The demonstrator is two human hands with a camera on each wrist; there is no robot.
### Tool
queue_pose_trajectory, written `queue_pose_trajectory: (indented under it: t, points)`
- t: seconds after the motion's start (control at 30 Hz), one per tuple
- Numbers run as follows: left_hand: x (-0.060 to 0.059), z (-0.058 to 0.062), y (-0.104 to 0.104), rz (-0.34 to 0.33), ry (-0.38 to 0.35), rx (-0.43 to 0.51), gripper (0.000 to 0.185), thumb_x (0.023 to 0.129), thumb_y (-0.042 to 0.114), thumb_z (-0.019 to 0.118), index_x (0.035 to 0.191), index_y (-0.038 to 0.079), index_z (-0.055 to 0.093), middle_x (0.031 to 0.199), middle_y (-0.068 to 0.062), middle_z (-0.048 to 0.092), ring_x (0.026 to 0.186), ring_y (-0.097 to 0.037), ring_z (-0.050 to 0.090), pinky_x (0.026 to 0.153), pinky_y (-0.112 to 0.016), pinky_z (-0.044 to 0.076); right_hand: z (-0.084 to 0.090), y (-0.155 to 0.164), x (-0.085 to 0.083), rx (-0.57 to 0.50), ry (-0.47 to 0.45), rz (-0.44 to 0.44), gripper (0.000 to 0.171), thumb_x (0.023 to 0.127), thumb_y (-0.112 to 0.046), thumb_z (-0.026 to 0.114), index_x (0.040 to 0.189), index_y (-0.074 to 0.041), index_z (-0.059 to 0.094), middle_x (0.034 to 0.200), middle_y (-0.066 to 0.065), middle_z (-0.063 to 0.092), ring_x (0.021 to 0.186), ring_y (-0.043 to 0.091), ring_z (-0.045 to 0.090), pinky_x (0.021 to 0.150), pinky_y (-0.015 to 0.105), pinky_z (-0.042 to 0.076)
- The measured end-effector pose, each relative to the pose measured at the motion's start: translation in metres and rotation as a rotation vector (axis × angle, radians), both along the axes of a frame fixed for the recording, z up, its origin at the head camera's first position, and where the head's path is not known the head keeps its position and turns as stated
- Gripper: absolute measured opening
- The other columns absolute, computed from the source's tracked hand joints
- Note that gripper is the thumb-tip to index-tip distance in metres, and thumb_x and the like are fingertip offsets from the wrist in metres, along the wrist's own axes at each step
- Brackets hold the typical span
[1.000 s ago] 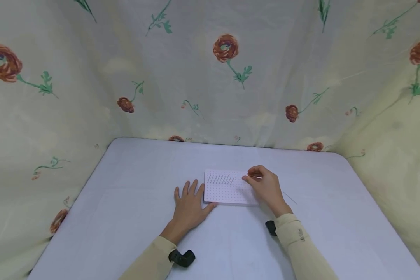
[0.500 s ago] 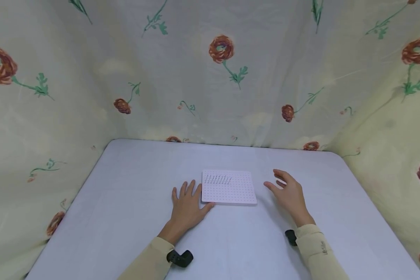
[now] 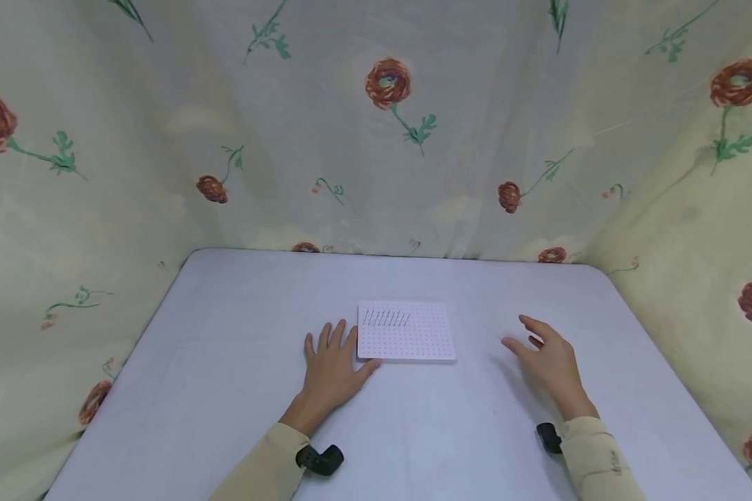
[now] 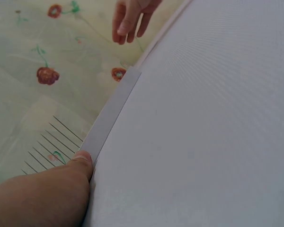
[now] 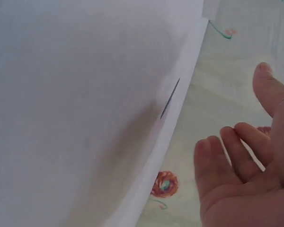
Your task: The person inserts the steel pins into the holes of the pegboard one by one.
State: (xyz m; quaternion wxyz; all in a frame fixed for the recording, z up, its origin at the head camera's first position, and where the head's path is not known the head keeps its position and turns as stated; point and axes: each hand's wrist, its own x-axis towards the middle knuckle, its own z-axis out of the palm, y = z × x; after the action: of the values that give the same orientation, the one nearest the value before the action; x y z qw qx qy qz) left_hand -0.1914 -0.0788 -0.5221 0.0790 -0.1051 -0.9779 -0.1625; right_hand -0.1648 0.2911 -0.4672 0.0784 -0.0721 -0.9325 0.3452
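A white board (image 3: 407, 344) with a grid of small holes lies mid-table; several thin dark pins (image 3: 386, 318) stand in a row at its upper left, tilted in the head view. My left hand (image 3: 331, 376) rests with spread fingers at the board's near left corner, forefinger along the left side and thumb (image 4: 83, 158) on the front edge. To the right of the board, my right hand (image 3: 551, 365) hovers over the table, thumb and fingers apart, holding nothing visible. One loose dark pin (image 5: 170, 98) lies on the table near it in the right wrist view.
The table (image 3: 238, 299) has a white cover and rounded far corners. Cream cloth with printed flowers (image 3: 388, 82) hangs behind it and on both sides. Both wrists wear dark devices (image 3: 319, 460).
The right hand has moved right, from the board's upper right to above the table, and its thumb and fingers have spread apart. The left hand keeps its place at the board.
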Motion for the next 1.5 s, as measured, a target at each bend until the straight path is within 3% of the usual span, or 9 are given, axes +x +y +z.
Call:
queue_pose_trajectory:
  t: [0.23,0.7,1.17,1.5]
  points:
    - [-0.002,-0.001,-0.001,0.013,0.015,-0.008,0.084,0.081,0.071,0.05,0.144,0.017,0.041,0.151,-0.014,0.034,0.142,-0.039,0.024,0.109,-0.066,0.011,-0.002,0.007,0.0,0.06,-0.072,-0.07,0.066,0.086,-0.046,0.065,0.138,-0.008,0.049,0.138,0.02,0.05,0.119,0.041,0.052,0.095,0.052,0.045]
    - [-0.003,0.0,-0.002,0.015,-0.015,-0.005,0.084,0.081,0.071,0.05,0.145,0.018,0.039,0.152,-0.013,0.032,0.143,-0.038,0.021,0.11,-0.066,0.008,-0.012,0.013,-0.002,0.154,-0.179,-0.028,0.061,0.087,-0.038,0.065,0.134,-0.002,0.051,0.132,0.026,0.051,0.121,0.044,0.048,0.095,0.054,0.043]
    - [0.0,0.002,0.0,0.003,-0.009,0.003,0.083,0.082,0.07,0.051,0.144,0.017,0.04,0.152,-0.014,0.033,0.142,-0.039,0.023,0.11,-0.066,0.009,-0.02,0.016,-0.003,0.247,-0.106,0.023,0.055,0.085,-0.032,0.068,0.127,0.001,0.057,0.124,0.03,0.054,0.114,0.047,0.05,0.092,0.056,0.043]
    - [0.0,0.0,0.001,-0.001,0.003,-0.007,0.083,0.081,0.071,0.05,0.144,0.017,0.04,0.151,-0.014,0.034,0.142,-0.039,0.024,0.109,-0.066,0.01,-0.02,0.017,-0.002,0.218,-0.143,-0.01,0.046,0.088,-0.032,0.065,0.123,-0.002,0.061,0.127,0.027,0.053,0.118,0.046,0.049,0.094,0.055,0.043]
